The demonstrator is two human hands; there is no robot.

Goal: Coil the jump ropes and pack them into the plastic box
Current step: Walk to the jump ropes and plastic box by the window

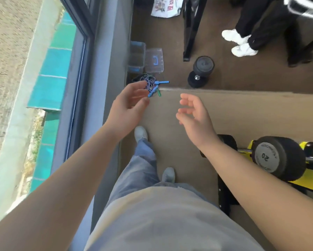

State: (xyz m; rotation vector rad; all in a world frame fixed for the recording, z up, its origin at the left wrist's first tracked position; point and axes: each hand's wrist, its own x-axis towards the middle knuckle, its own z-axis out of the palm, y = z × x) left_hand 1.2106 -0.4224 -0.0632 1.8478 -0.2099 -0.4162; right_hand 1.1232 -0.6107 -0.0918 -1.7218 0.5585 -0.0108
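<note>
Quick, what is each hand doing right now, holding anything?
Left hand: open, fingers loosely curved, holding nothing.
Right hand: open, fingers loosely curved, holding nothing.

Clear glossy plastic box (136, 57); matt rubbery dumbbell (201, 71).

head cam | looks steeply down at floor (170, 109) | standing height | single view
</note>
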